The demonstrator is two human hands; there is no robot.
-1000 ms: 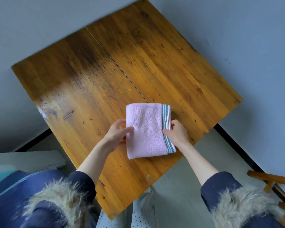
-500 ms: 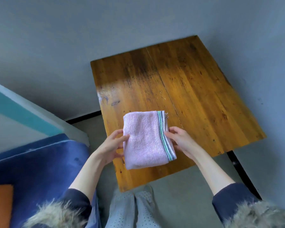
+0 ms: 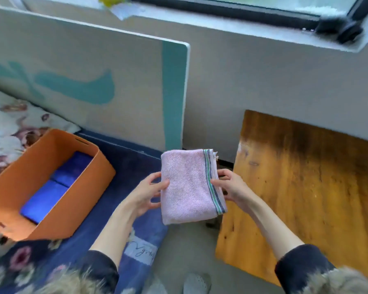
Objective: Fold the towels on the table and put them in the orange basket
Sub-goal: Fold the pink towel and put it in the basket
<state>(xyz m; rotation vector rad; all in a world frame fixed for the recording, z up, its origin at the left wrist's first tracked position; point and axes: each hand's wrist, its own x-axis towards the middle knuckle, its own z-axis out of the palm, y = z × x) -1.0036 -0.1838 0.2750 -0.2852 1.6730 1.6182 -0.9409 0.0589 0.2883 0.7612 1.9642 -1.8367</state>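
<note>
A folded pink towel (image 3: 187, 185) with a green and blue striped edge hangs in the air between the bed and the wooden table (image 3: 302, 192). My left hand (image 3: 145, 194) grips its left edge and my right hand (image 3: 229, 187) grips its striped right edge, thumbs on top. The orange basket (image 3: 19, 183) sits on the bed at the left, well left of the towel. Folded blue cloth (image 3: 57, 187) lies inside it.
A blue bedspread (image 3: 132, 166) covers the bed under the basket. A white and teal headboard (image 3: 94, 81) stands behind it. A floral pillow (image 3: 9, 124) lies at far left. A window ledge (image 3: 263, 28) runs along the top. Grey floor (image 3: 189, 251) shows between bed and table.
Both hands lifted the folded towel off the table and carried it left. The view swung left, bringing the bed and the orange basket into sight.
</note>
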